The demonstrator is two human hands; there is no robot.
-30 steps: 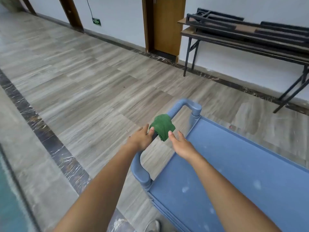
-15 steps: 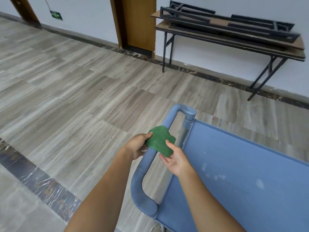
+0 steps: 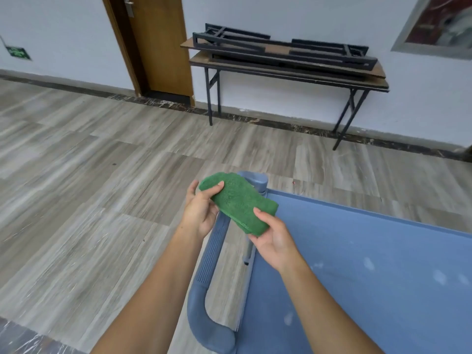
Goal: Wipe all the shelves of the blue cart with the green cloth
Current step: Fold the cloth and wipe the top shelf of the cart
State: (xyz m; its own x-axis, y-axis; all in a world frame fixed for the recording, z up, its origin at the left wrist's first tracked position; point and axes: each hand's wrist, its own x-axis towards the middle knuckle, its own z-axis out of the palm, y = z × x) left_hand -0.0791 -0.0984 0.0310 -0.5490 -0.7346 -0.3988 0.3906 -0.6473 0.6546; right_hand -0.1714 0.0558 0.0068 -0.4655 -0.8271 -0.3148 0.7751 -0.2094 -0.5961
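I am looking down at a floor [image 3: 102,200] of long grey wood-grain planks, with a dark marbled strip running along the base of the white wall. A brown wooden door [image 3: 159,44] is standing at the upper left.

My left hand [image 3: 199,213] is pinching the far end of the cloth [image 3: 238,201], thumb on top and fingers curled beneath. The cloth is thick, nubbly green terry, folded into a flat oblong and held slanted in the air above the cart's handle [image 3: 213,251], not touching it. The handle is a rounded blue plastic tube with a ribbed grip, curving down at its near end.

My right hand [image 3: 273,241] is clamping the near end of the cloth, thumb pressing on its upper face and palm cupped underneath.

To the right, the cart [image 3: 357,290] is showing its top shelf: a smooth, flat blue plastic sheet with a low raised rim, dotted with pale smudges.

Against the wall beyond, a black metal-legged counter [image 3: 288,72] is carrying a folded one, upside down.
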